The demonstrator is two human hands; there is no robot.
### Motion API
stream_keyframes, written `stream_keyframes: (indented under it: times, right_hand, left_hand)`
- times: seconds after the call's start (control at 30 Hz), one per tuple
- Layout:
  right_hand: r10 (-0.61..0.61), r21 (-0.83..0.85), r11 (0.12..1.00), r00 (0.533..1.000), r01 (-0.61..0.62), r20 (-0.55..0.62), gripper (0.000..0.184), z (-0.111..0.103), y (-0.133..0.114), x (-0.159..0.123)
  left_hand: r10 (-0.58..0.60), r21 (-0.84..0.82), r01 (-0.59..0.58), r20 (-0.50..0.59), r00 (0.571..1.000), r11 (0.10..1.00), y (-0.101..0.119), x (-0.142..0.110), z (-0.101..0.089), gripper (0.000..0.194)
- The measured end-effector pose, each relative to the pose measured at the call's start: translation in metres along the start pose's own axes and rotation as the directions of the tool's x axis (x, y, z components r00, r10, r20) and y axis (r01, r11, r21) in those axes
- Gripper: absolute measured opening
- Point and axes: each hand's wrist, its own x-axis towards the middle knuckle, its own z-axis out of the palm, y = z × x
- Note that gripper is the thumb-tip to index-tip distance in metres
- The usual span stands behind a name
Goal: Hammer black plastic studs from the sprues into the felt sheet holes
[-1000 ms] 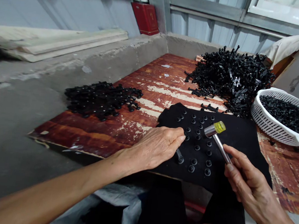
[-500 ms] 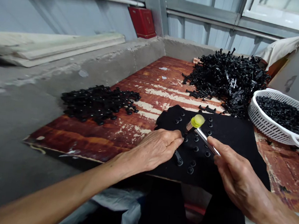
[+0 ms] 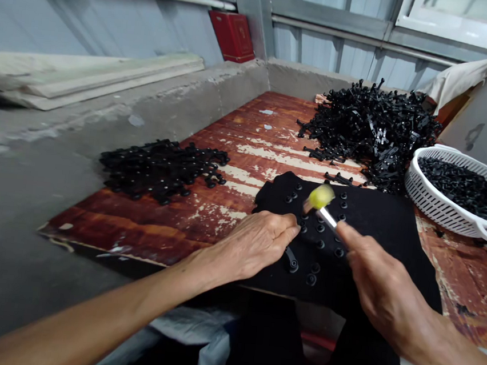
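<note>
The table spreads ahead of both hands and out to the left. A black cloth lies on it, beneath and between the hands. Beyond the right hand rises a big heap of black strips; farther right stands a white basket full of small black parts. A lower pile of strips lies to the left of the left hand.

The right hand is wrapped around the handle of a hammer. Its blurred yellow head is just beyond the left fingertips; whether it touches anything cannot be told. The left hand has its fingers pressed together at the tips, apparently pinching a strip, though the hand hides the grip. One end of that strip shows on the cloth, just nearer the person than the fingertips.

Small black discs stand in rows between the hands. The work looks partway: one strip is in hand, while most visible discs carry none. Which stack is finished, the heap or the pile, is unclear.
</note>
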Motion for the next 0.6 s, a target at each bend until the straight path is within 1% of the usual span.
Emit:
stream_keyframes:
  times: [0.07, 0.1, 0.2, 0.3, 0.33, 0.43, 0.47, 0.57, 0.6]
  right_hand:
    - [0.012, -0.039, 0.999, 0.996, -0.009, 0.083, 0.056, -0.0004, 0.0002, 0.0016]
    - [0.007, -0.039, 0.999, 0.996, -0.004, 0.089, 0.055, -0.0008, 0.0002, 0.0023]
    - [-0.007, -0.023, 1.000, 0.999, 0.008, 0.039, 0.052, -0.0023, 0.0002, 0.0036]
    - [0.009, -0.045, 0.999, 0.994, -0.004, 0.105, 0.049, -0.0029, 0.0011, 0.0040]
    - [0.011, -0.041, 0.999, 0.995, -0.007, 0.103, 0.048, -0.0029, 0.0016, 0.0039]
    - [0.005, 0.002, 1.000, 1.000, -0.005, -0.006, 0.048, -0.0030, 0.0036, 0.0030]
    - [0.005, 0.007, 1.000, 1.000, -0.005, -0.010, 0.049, -0.0030, 0.0043, 0.0026]
    - [0.021, 0.011, 1.000, 0.997, -0.022, 0.080, 0.049, -0.0023, 0.0055, 0.0016]
    - [0.027, 0.032, 0.999, 0.997, -0.029, 0.066, 0.049, -0.0016, 0.0053, 0.0015]
  left_hand:
    - [-0.012, 0.020, 0.012, -0.010, 1.000, 1.000, 0.0008, 0.0001, 0.0008, 0.032]
    - [-0.014, 0.027, 0.015, -0.012, 1.000, 1.000, 0.0018, 0.0001, 0.0009, 0.032]
    - [-0.008, 0.034, 0.008, -0.007, 1.000, 0.999, 0.0044, -0.0004, 0.0006, 0.031]
    - [0.000, 0.048, 0.001, -0.016, 1.000, 0.999, 0.0043, -0.0011, 0.0013, 0.032]
    - [0.008, 0.051, -0.007, -0.021, 1.000, 0.999, 0.0035, -0.0013, 0.0019, 0.032]
    - [0.028, 0.049, -0.027, -0.031, 0.999, 0.998, 0.0010, -0.0014, 0.0032, 0.031]
    - [0.023, 0.048, -0.022, -0.031, 0.999, 0.999, 0.0006, -0.0012, 0.0030, 0.031]
    - [-0.015, 0.055, 0.016, -0.024, 1.000, 0.998, 0.0024, -0.0006, 0.0008, 0.031]
    - [-0.030, 0.057, 0.030, -0.015, 0.999, 0.998, 0.0042, -0.0004, 0.0001, 0.031]
